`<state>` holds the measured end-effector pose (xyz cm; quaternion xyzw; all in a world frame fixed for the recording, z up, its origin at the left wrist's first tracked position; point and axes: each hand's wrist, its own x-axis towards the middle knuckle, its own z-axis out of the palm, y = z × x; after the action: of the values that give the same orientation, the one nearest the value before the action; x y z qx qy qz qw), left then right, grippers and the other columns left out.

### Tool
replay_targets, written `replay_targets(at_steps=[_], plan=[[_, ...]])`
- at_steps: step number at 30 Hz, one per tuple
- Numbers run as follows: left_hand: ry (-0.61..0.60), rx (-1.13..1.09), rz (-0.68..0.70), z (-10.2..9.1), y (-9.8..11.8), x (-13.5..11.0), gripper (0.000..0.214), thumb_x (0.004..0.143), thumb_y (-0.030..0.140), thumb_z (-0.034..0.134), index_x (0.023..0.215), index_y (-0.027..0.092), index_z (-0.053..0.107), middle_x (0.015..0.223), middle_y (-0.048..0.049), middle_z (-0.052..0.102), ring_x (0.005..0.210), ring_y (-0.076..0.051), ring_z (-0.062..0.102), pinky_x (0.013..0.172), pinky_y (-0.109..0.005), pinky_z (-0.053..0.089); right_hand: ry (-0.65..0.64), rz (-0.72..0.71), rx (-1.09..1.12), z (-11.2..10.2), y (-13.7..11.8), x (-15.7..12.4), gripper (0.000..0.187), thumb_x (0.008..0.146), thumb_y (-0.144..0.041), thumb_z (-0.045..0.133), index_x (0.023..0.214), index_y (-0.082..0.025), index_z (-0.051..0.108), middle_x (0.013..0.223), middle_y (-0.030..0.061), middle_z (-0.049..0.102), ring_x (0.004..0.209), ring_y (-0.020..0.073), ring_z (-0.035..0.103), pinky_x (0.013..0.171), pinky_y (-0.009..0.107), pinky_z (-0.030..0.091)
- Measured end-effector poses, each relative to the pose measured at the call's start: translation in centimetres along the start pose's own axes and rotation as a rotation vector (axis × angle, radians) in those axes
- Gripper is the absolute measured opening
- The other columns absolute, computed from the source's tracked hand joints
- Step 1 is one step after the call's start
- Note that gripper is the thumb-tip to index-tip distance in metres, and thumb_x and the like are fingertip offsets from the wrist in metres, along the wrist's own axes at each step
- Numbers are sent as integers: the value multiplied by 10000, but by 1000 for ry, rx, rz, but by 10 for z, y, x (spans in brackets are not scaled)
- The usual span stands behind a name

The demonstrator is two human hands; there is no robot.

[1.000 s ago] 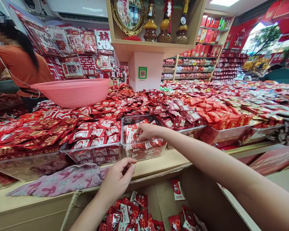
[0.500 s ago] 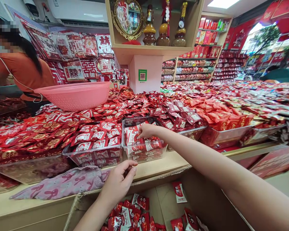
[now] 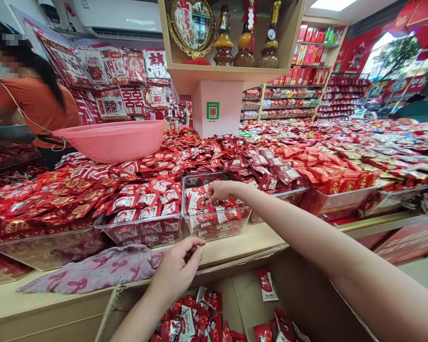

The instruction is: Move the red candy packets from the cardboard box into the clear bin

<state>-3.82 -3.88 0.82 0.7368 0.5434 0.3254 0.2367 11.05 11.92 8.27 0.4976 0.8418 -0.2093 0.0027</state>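
Observation:
My right hand (image 3: 220,191) reaches into a clear plastic bin (image 3: 217,219), its fingers bent down and closed on a red-and-white candy packet (image 3: 199,201) among others lying there. The fingertips are partly hidden. Lower and nearer, my left hand (image 3: 180,266) hovers over the edge of an open cardboard box (image 3: 235,294). Its fingers are curled, with thumb and forefinger tips close together and nothing visible in them. Red candy packets (image 3: 190,320) lie heaped in the box, and a single packet (image 3: 267,285) lies apart against its far side.
More clear bins, such as one on the left (image 3: 139,228), line the counter, heaped with red packets. A patterned cloth (image 3: 92,270) lies along the front edge. A pink basket (image 3: 110,142) rests on the packets. A person in orange (image 3: 46,102) stands far left.
The view has shifted very slightly. Both hands keep nearly the same places, the right in the bin and the left above the box edge.

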Motion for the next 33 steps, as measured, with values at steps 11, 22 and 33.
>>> replay_targets(at_steps=[11, 22, 33], plan=[[-6, -15, 4, 1, -1, 1, 202, 800, 307, 422, 885, 191, 564, 625, 16, 565, 573, -129, 527, 533, -226, 416, 55, 21, 355, 16, 13, 11, 120, 750, -252, 538, 791, -154, 593, 469, -64, 463, 363, 39, 361, 393, 167, 311], [-11, -20, -1, 0, 1, 0, 200, 793, 301, 426, 881, 196, 572, 623, 13, 568, 583, -137, 534, 544, -232, 421, 68, 148, 297, 16, 4, 6, 166, 699, -272, 584, 676, -108, 589, 500, 7, 548, 382, 79, 439, 414, 209, 357], [-15, -27, 3, 0, 0, 0, 209, 792, 309, 425, 877, 196, 578, 619, 14, 567, 586, -139, 538, 550, -228, 421, 84, 140, 230, 16, 3, 9, 198, 704, -291, 590, 780, -110, 617, 589, 18, 593, 424, 63, 446, 406, 179, 345]])
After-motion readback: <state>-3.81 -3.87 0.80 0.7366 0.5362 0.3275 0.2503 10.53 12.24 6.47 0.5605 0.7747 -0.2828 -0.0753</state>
